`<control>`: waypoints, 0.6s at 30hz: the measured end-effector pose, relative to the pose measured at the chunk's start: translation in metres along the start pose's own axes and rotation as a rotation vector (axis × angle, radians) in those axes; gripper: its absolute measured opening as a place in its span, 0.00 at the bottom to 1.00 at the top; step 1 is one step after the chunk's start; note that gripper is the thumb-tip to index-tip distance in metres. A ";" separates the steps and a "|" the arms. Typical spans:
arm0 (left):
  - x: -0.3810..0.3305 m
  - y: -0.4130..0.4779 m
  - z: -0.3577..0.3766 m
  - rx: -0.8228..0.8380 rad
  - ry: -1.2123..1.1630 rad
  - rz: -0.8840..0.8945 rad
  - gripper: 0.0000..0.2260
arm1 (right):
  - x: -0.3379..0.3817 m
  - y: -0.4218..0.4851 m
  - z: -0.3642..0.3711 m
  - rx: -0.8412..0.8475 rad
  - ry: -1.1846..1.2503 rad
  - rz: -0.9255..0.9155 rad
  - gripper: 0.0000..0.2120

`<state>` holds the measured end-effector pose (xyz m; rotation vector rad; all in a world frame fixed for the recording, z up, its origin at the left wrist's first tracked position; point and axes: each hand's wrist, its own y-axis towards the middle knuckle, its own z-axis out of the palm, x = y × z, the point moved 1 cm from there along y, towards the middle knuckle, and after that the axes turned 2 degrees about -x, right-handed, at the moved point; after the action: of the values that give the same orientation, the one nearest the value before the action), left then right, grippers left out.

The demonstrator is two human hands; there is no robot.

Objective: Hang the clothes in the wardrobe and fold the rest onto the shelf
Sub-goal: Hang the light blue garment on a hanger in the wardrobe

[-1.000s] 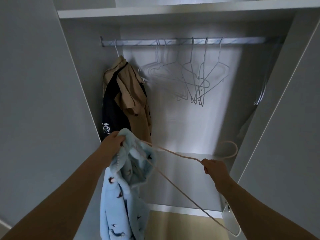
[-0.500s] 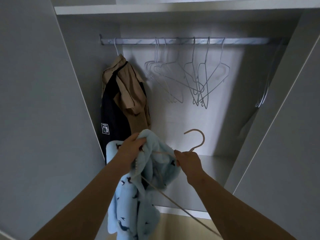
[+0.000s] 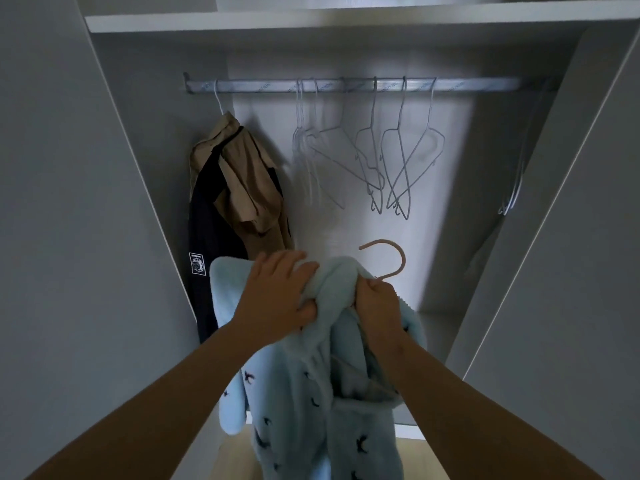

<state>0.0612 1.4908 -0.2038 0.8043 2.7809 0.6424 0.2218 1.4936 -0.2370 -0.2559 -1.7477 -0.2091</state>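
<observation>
Wardrobe [image 3: 156, 116]: open; a tan-and-navy jacket [image 3: 242, 188] hangs at the left end of the rail [image 3: 467, 85], with empty wire hangers [image 3: 401, 109] along its middle.
Fleece garment [image 3: 311, 393]: pale blue, held below the rail; long axis vertical, collar up.
Left hand [image 3: 277, 299]: fingers curled, bunching the collar.
Right hand [image 3: 379, 306]: fist closed on the collar where the hanger neck emerges.
Pink hanger [image 3: 402, 259]: only the hook shows, upright, opening leftward.

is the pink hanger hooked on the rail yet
No, the pink hanger pokes up free below the rail, gripped by the right hand; the left hand holds the blue garment.
</observation>
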 end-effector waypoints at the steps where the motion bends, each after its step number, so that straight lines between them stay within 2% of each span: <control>1: -0.001 0.004 -0.001 0.110 -0.035 0.000 0.33 | 0.001 0.002 -0.002 0.007 -0.014 -0.021 0.17; 3: -0.002 0.009 0.000 0.252 -0.144 -0.092 0.38 | 0.003 0.003 -0.007 -0.021 -0.015 -0.061 0.19; 4: -0.002 0.010 0.003 0.240 -0.173 -0.147 0.40 | 0.003 0.002 -0.009 -0.050 -0.049 -0.092 0.20; 6: -0.004 0.010 0.008 0.159 -0.225 -0.229 0.39 | 0.007 0.001 -0.013 -0.107 -0.128 -0.195 0.19; 8: -0.008 0.011 0.010 0.062 -0.227 -0.256 0.36 | 0.008 -0.002 -0.019 -0.205 -0.192 -0.287 0.13; 11: -0.008 0.014 0.006 -0.023 -0.322 -0.355 0.36 | -0.006 -0.007 -0.030 -0.479 -0.250 -0.374 0.11; 13: -0.002 0.014 0.000 -0.089 -0.461 -0.444 0.35 | -0.023 -0.007 -0.047 -0.668 -0.193 -0.290 0.10; 15: 0.003 0.013 -0.010 -0.155 -0.641 -0.494 0.31 | -0.043 -0.004 -0.066 -0.774 -0.028 -0.051 0.10; 16: 0.005 0.013 -0.014 -0.185 -0.695 -0.493 0.26 | -0.051 -0.003 -0.071 -0.773 0.049 0.081 0.12; 18: 0.008 0.014 -0.022 -0.223 -0.704 -0.478 0.22 | -0.058 -0.002 -0.067 -0.624 0.180 0.289 0.16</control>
<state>0.0548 1.4976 -0.1787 0.2262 2.0873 0.4480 0.2947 1.4697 -0.2818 -0.9073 -1.4070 -0.5469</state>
